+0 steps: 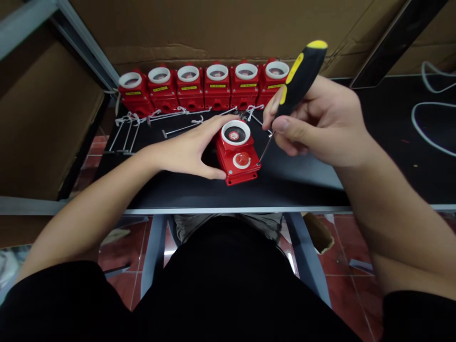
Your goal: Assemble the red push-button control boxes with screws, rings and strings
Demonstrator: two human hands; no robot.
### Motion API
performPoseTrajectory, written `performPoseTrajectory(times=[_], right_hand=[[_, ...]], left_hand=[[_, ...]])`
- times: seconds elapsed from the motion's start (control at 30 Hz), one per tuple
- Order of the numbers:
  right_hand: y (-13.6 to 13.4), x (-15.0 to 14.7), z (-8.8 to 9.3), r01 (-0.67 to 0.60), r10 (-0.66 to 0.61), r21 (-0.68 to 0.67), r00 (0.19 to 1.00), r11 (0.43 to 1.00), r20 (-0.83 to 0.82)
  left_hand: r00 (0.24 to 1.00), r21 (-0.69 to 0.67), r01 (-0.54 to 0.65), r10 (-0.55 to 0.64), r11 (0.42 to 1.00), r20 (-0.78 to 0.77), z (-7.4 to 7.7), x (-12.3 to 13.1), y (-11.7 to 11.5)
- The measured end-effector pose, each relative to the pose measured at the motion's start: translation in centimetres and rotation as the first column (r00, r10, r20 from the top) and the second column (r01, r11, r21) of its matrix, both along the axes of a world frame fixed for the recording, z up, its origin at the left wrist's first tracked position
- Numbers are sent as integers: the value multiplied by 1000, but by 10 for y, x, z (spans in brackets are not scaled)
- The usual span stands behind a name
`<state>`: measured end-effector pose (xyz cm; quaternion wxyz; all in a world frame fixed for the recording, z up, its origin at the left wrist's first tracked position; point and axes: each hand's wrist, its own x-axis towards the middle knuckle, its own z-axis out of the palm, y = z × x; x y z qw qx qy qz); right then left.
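A red alarm box (228, 159) with a white ring and a domed red lamp lies on the black bench top, near its front edge. My left hand (192, 147) wraps round its left side, thumb at the near corner and fingers behind it, partly hidden. In my right hand (317, 121) is a black and yellow screwdriver (302, 76), held tilted between thumb and fingers. Its tip meets the screw at the box's near right corner. Another screw (230, 172) shows at the near left corner.
Several similar red boxes (217, 88) with yellow labels stand in a row against the cardboard back wall (199, 28). Before them lie metal T-shaped rods (131, 137) tied with white cord. A white cable (416, 118) curls at the right. The bench's metal edge (242, 210) runs in front.
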<state>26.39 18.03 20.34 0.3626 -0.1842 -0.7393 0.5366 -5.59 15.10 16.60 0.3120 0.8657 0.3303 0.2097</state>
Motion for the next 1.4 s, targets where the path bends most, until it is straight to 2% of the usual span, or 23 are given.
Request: performPoseTrajectory(times=[0.17,0.33,0.47,0.6,0.73,0.8,0.9,1.0,1.07,1.2,1.3,1.4], right_hand=[[-3,8,1,-109,112,-211,994,971,5],[-3,13,3,-157,161,-269,987,950,-8],[-16,7,9,-110,98,-218,993,970,-64],[-28,-2,10,30,-32,-31,998,999,-51],[-30,-1,10,141,-142,137,990,980,-4],[-26,0,9,154,-159,181,987,971,12],[-16,-2,0,174,-164,203,984,964,-65],[-5,-11,-7,205,-183,135,969,969,-164],[-4,-18,-5,213,-193,65,953,975,-235],[-22,-34,15,243,-261,-96,871,965,-416],[-41,-47,31,242,-310,-204,837,949,-450],[-49,-60,36,245,-329,-232,821,941,-466]], left_hand=[[999,44,-49,50,998,-16,-16,9,-13],[990,141,-143,139,980,35,-28,21,-19],[987,164,-163,161,973,25,-26,27,-21],[984,160,-178,176,971,27,-23,28,-21],[986,171,-167,169,971,5,-23,25,-17],[986,175,-163,164,971,11,-25,22,-14],[986,177,-166,167,970,9,-27,19,-10],[984,178,-172,176,969,-5,-27,17,-8],[984,172,-175,179,969,-8,-26,18,-8],[982,143,-187,190,972,-7,-25,18,-9],[982,138,-187,190,973,-6,-25,18,-8],[982,137,-184,187,973,-8,-24,18,-8]])
